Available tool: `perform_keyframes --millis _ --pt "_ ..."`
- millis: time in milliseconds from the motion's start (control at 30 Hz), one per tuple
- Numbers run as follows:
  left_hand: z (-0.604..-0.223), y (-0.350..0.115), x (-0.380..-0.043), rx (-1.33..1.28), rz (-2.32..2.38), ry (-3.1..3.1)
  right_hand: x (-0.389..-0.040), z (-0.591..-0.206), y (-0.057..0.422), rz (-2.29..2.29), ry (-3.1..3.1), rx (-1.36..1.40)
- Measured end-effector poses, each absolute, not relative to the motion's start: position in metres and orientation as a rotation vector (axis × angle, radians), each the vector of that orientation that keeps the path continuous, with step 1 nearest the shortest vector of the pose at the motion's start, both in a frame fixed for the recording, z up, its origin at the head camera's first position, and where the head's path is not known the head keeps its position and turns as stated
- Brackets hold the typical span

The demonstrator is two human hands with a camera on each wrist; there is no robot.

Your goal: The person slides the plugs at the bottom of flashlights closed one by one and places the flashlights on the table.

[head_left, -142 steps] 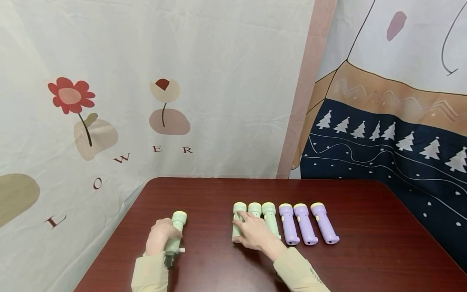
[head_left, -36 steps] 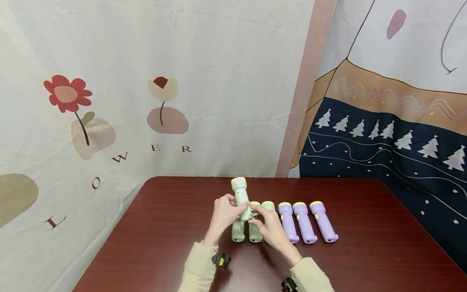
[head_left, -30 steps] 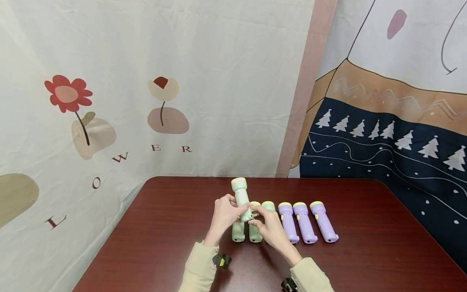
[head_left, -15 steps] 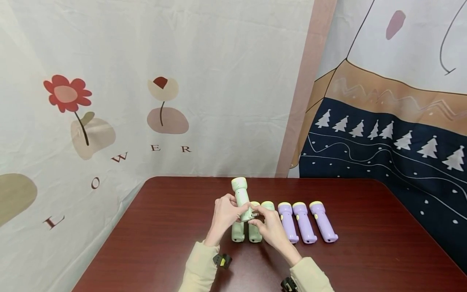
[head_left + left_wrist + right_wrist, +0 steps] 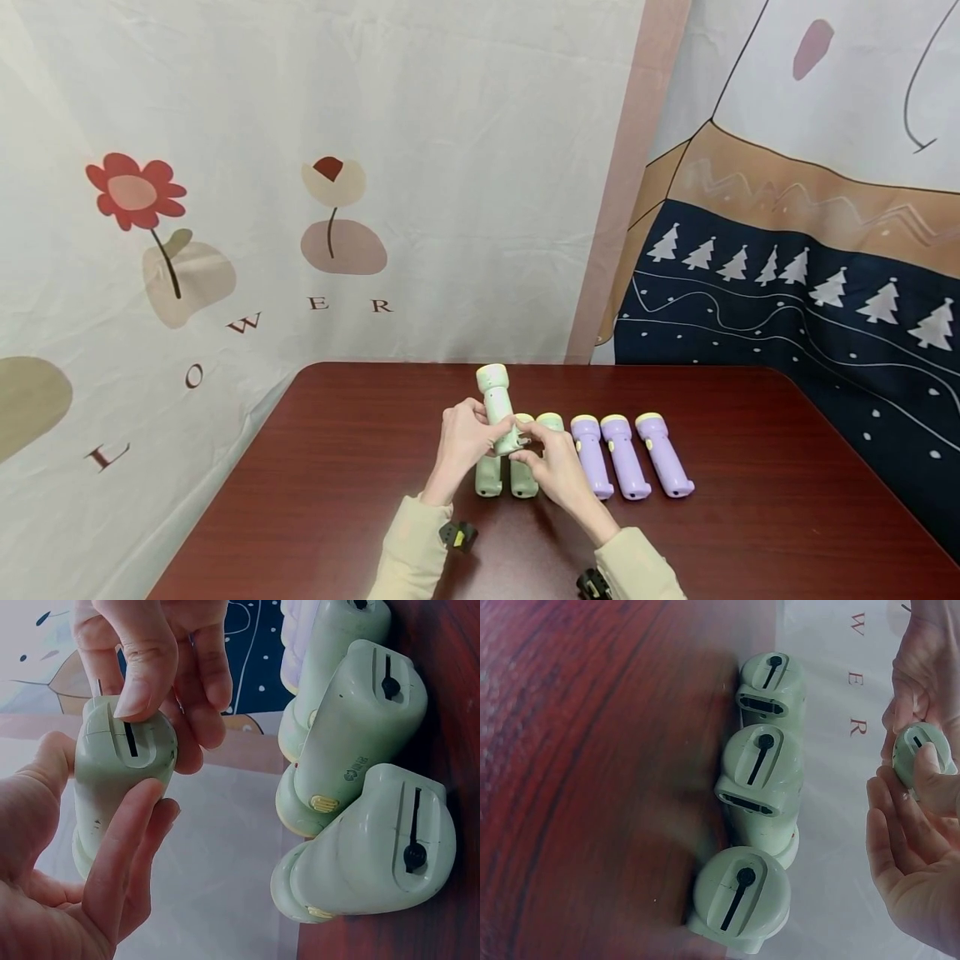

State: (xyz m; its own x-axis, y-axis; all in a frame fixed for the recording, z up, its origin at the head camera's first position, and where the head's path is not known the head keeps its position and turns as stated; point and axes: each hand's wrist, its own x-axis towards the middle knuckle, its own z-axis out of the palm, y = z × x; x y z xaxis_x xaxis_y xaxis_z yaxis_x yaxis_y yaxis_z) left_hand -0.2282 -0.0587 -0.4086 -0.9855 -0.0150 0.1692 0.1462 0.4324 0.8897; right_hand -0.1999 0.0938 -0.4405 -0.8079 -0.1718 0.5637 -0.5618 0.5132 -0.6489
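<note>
A pale green flashlight (image 5: 495, 404) with a yellow rim is held up, tilted, above a row of flashlights in the head view. My left hand (image 5: 461, 442) grips its body between thumb and fingers. At its tail end, my right hand (image 5: 558, 467) pinches it. In the left wrist view the right thumb presses beside a dark slot on the tail of the flashlight (image 5: 112, 787). A thin metal prong (image 5: 98, 687) sticks out of that end. The right wrist view shows both hands around the small green tail (image 5: 909, 761); the right fingertips are partly hidden behind it.
Three more green flashlights (image 5: 489, 479) lie side by side below the hands, partly covered by them. To their right lie three purple flashlights (image 5: 625, 458). All rest on a dark red-brown table (image 5: 360, 433), with a printed cloth (image 5: 480, 183) hanging behind.
Over the last several seconds the left hand lifted the flashlight from the table's left and brought it over the row. My right hand left the row and took its tail. The last second shows almost no movement.
</note>
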Motion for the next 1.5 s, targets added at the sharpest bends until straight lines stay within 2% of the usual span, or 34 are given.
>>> perform_keyframes --millis 1500 --pt "-0.4092 -0.0517 -0.2243 -0.062 -1.473 -2.546 -0.1981 -0.4401 0.0881 1.29 -2.338 0.48"
